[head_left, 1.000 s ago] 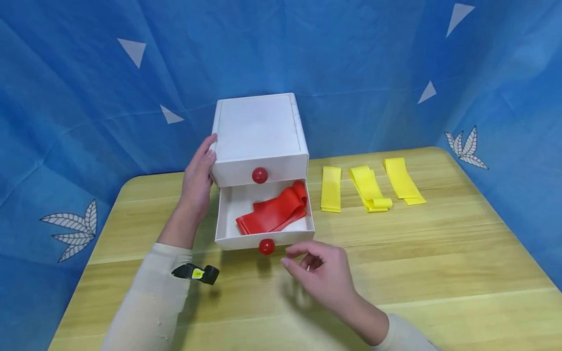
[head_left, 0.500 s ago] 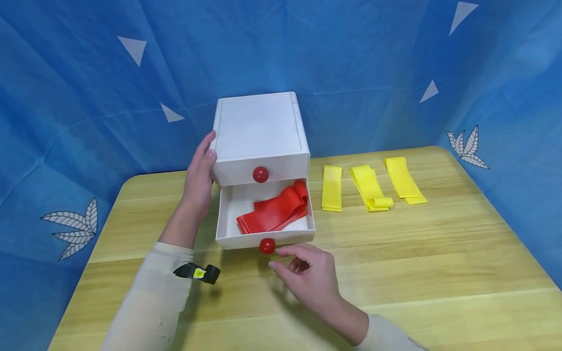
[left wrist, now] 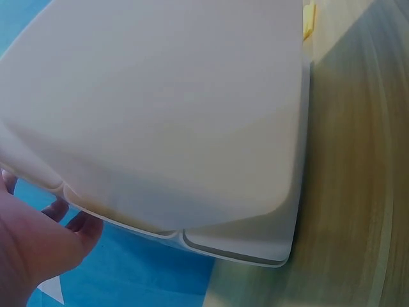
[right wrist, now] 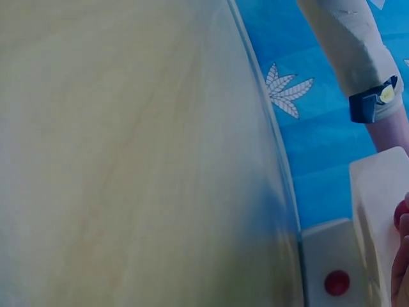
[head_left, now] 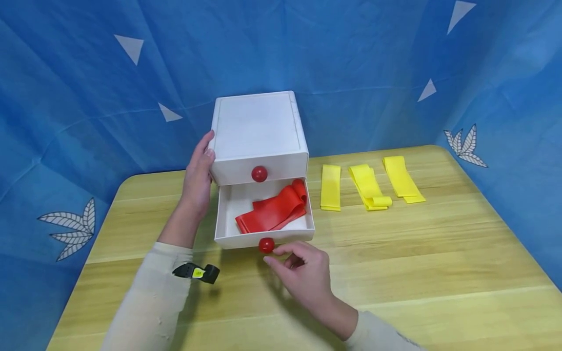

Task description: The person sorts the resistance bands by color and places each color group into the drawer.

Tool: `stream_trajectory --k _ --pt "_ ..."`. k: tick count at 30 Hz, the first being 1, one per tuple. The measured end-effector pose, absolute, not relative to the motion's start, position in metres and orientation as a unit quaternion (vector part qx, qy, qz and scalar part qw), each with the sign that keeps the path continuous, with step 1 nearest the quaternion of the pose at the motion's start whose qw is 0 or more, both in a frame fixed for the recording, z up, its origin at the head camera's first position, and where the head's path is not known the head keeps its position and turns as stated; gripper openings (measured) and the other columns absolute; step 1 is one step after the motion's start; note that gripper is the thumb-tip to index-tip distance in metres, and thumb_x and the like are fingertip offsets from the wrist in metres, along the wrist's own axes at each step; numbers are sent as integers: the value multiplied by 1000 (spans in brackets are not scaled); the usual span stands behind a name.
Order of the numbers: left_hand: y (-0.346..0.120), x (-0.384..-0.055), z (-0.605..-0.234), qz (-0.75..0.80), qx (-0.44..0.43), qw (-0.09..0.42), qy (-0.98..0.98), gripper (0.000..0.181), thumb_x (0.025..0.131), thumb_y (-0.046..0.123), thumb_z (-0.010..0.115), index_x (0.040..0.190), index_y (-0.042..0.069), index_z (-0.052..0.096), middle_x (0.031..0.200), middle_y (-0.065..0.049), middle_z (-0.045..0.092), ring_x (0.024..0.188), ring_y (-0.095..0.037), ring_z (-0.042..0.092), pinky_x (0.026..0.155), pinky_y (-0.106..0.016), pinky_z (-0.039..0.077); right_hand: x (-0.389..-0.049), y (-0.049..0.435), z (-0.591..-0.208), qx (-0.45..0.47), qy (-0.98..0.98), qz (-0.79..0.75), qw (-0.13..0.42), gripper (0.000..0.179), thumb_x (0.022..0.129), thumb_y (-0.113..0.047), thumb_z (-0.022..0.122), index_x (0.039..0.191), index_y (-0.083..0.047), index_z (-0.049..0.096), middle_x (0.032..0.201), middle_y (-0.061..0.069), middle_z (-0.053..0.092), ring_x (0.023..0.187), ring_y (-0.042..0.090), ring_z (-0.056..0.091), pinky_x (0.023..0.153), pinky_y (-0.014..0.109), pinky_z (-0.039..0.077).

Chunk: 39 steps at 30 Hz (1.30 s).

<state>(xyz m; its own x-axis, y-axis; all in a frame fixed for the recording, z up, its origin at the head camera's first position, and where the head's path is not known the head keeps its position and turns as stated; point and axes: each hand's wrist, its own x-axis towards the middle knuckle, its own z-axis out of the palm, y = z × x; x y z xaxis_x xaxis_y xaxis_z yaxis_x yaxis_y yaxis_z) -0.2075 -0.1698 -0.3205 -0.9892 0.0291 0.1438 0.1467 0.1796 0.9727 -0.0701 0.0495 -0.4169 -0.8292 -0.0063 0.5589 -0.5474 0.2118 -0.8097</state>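
Note:
A white two-drawer box [head_left: 256,126] stands at the back of the table. Its lower drawer [head_left: 240,241] is pulled out, and a folded red ribbon-like strip [head_left: 276,210] lies inside. My left hand [head_left: 196,180] rests against the box's left side; in the left wrist view its fingertips [left wrist: 89,229] touch the box's edge. My right hand [head_left: 305,273] is at the lower drawer's red knob [head_left: 266,245], index fingertip at the knob's right and thumb just below, a gap between them. The right wrist view catches only a finger's edge over that knob [right wrist: 401,215].
Three folded yellow strips lie right of the box: a near one [head_left: 331,188], a middle one [head_left: 370,187] and a far one [head_left: 403,179]. The upper drawer, with a red knob [head_left: 259,173], is closed. Blue cloth [head_left: 351,58] hangs behind the wooden table [head_left: 439,253].
My right hand has moved left, from beside the drawer front up to the lower red knob. The left hand, the box and the strips stay where they were.

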Motion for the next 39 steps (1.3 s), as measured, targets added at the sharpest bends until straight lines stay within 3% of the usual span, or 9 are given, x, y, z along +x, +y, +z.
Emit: stream_trajectory --k 6,13,39 --pt "-169 -207 -320 -636 -57 48 -768 55 105 47 37 158 38 25 160 6 23 144 -23 24 111 -58 28 -74 49 -418 190 -739 599 243 23 69 4 88 84 -6 74 70 -1 67 50 8 54 47 21 48" --pt "-170 -208 -320 -633 -55 49 -771 56 105 47 38 158 38 24 160 6 23 144 -23 24 110 -58 28 -76 50 -419 201 -725 612 243 25 71 2 88 93 -3 76 83 7 73 50 8 57 47 21 50" --pt "-170 -210 -321 -641 -57 46 -764 55 105 46 36 158 38 25 160 6 23 143 -22 24 111 -59 27 -96 46 -413 179 -742 596 252 23 77 -4 87 98 -7 78 90 0 74 49 7 53 46 21 48"
